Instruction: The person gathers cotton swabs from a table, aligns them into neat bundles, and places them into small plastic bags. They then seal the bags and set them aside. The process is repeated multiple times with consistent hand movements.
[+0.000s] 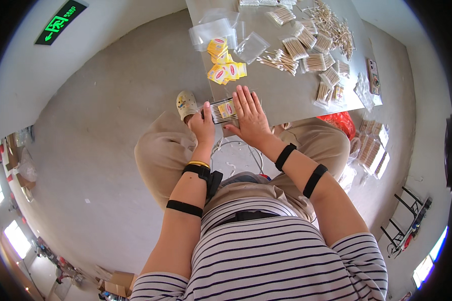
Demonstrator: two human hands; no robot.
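A worker's left hand [204,126] pinched the left end of a dark-edged holder [212,113] at the table's near edge, thumb uppermost and fingers largely out of sight beneath. The right hand [252,119] lay flat across the other end, its fingers straight and side by side, pinching nothing. Between the hands, a row of cotton swabs [216,109] showed with a yellow card [227,110] on top; whether a bag enclosed them could not be told.

Just beyond, on the grey table [281,98], sat a pile of loose yellow cards [229,72] and, near it, flat clear bags [252,47], supplies that appeared yet to be used. To the right, many bundles [314,62] looked finished or nearly so in clear plastic, at least one with yellow showing. Much seemed left to do: swabs lay loose in a small spread [278,61] and a larger heap [336,30] at the far side. More stacked bundles [374,150] stood below the table, beyond a red bag [340,123].
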